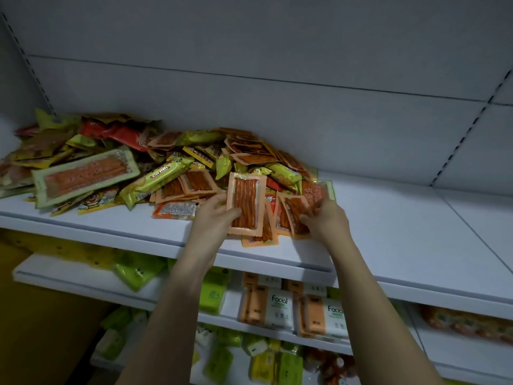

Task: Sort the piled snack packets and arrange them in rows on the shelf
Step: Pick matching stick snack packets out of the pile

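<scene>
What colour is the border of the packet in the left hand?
Pale orange, round a clear window on the packet showing reddish-orange strips; head view.

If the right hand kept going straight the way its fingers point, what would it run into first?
The right hand points up-left into the orange packets it already pinches; pushed on, it would likely meet the upright orange packet held by the left hand, though depth is unclear.

We see a white shelf [388,218] carrying a pile of snack packets [172,162] across its left and centre. A long orange packet [83,176] lies at the pile's left.
</scene>
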Available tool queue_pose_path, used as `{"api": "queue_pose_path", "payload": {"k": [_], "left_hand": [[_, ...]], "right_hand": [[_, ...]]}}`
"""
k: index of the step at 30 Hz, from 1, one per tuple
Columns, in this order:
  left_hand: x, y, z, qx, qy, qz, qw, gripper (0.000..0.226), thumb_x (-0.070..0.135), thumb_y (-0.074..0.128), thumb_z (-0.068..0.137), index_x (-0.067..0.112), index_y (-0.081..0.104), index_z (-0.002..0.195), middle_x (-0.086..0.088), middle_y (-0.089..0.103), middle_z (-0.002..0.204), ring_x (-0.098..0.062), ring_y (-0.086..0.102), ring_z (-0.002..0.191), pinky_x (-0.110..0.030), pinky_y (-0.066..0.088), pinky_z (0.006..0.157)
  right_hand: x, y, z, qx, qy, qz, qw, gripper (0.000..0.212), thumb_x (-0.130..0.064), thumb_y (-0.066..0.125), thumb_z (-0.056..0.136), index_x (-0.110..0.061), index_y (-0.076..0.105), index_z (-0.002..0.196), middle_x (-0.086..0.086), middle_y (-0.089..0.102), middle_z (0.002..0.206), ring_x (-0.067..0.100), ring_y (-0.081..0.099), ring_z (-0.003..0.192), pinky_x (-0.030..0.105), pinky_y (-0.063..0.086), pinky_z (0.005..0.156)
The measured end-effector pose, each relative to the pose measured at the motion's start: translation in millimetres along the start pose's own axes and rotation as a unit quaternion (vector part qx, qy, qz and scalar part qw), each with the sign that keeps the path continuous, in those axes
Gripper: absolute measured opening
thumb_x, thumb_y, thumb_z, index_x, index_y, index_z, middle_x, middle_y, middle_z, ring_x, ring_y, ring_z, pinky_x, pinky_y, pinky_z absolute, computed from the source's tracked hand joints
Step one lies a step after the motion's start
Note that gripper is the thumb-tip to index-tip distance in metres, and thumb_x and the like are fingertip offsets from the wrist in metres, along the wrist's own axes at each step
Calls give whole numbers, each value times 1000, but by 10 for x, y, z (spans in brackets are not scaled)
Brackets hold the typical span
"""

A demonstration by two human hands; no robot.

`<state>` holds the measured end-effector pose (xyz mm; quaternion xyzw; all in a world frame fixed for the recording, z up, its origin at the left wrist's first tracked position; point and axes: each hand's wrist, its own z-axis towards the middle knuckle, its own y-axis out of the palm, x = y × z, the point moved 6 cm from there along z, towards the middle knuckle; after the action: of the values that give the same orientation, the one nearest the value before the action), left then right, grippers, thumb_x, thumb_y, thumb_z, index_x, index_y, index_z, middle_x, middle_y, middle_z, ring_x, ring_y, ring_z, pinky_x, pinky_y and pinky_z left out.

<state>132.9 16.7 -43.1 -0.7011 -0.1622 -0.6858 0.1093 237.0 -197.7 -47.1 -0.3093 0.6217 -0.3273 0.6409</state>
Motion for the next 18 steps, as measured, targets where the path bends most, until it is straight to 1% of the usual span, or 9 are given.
{"api": "queue_pose_path", "payload": {"k": [3, 5, 7, 8, 9, 12, 13, 15, 18], "left_hand": [[-5, -22, 13, 13, -4, -5, 1000, 25, -1, 56, 96, 19, 68, 103, -9, 77, 99, -29, 74, 93, -55, 58, 87], [-23, -13, 32, 22, -2, -5, 1000, 23, -1, 57, 96, 18, 67, 104, -8, 77, 98, -28, 74, 92, -55, 58, 86], [-38, 2, 37, 27, 3, -9, 1000, 23, -1, 58, 96, 16, 65, 110, -9, 77, 101, -24, 75, 90, -53, 60, 83], [-36, 7, 34, 29, 8, -14, 999, 26, 0, 58, 97, 14, 62, 117, -8, 77, 103, -23, 75, 90, -52, 61, 81], [-28, 8, 33, 31, 14, -19, 999, 32, 0, 58, 97, 13, 59, 126, -5, 77, 103, -21, 75, 91, -51, 61, 81], [17, 9, 22, 24, 33, -26, 999, 45, 1, 58, 97, 15, 50, 140, 4, 77, 103, -18, 74, 97, -52, 59, 87], [34, 14, 20, 18, 36, -26, 999, 44, 1, 58, 98, 15, 52, 139, 5, 77, 103, -18, 73, 98, -52, 58, 89], [57, 37, 13, 4, 37, -29, 999, 33, 3, 56, 99, 16, 59, 130, 3, 77, 104, -19, 73, 99, -54, 57, 90], [42, 77, 0, -23, 21, -58, 998, 24, 13, 57, 101, 13, 63, 124, -6, 75, 111, -28, 73, 101, -60, 56, 89]], "right_hand": [[10, -38, 41, -46, 13, -2, 999, 26, -28, 75, 85, -9, 66, 101, 8, 63, 92, 23, 56, 82, 30, 42, 71], [16, -64, 56, -60, 15, 6, 998, 25, -26, 75, 86, -8, 67, 101, 9, 65, 97, 24, 57, 85, 30, 43, 72], [26, -91, 66, -60, 13, 59, 996, 20, -20, 72, 89, -10, 65, 105, 10, 67, 103, 26, 61, 92, 34, 49, 79], [25, -131, 51, -52, 17, 122, 991, 17, -15, 70, 90, -12, 64, 106, 9, 67, 104, 26, 63, 95, 39, 52, 84], [12, -175, 27, -46, 24, 205, 977, 15, -10, 69, 90, -14, 62, 103, 9, 68, 104, 25, 65, 94, 40, 55, 85], [-141, -252, -92, -77, 22, 417, 905, 10, -2, 66, 92, -8, 59, 96, 14, 71, 93, 20, 71, 75, 31, 58, 65], [-222, -243, -133, -96, 16, 451, 887, 8, -3, 65, 92, -7, 60, 97, 15, 72, 90, 21, 73, 73, 29, 57, 62], [-396, -181, -210, -123, 5, 488, 864, 13, -5, 67, 91, -3, 61, 102, 17, 74, 93, 24, 74, 78, 30, 58, 63], [-598, -25, -314, -138, -6, 483, 864, 25, -7, 70, 89, -2, 59, 111, 17, 73, 100, 28, 74, 84, 36, 61, 70]]}}
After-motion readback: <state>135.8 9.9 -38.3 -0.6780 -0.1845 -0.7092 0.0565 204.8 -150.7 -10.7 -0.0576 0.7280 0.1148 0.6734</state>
